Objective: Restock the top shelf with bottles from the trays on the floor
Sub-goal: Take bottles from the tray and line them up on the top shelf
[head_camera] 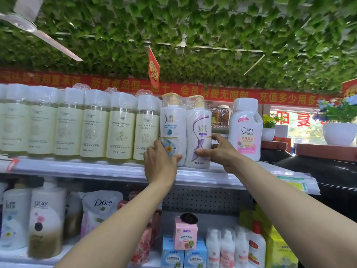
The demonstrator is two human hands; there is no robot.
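We are placing a shrink-wrapped twin pack of shampoo bottles (186,132) on the top shelf (96,168); it stands upright at the shelf's front edge, between the row of pale green bottles (120,126) and a white and pink bottle (245,130); our left hand (159,163) curls round the pack's lower left side, our right hand (218,149) pinches its lower right side; both grip it. Next, we judge, it needs nudging square against the row, then releasing; no floor trays are in view.
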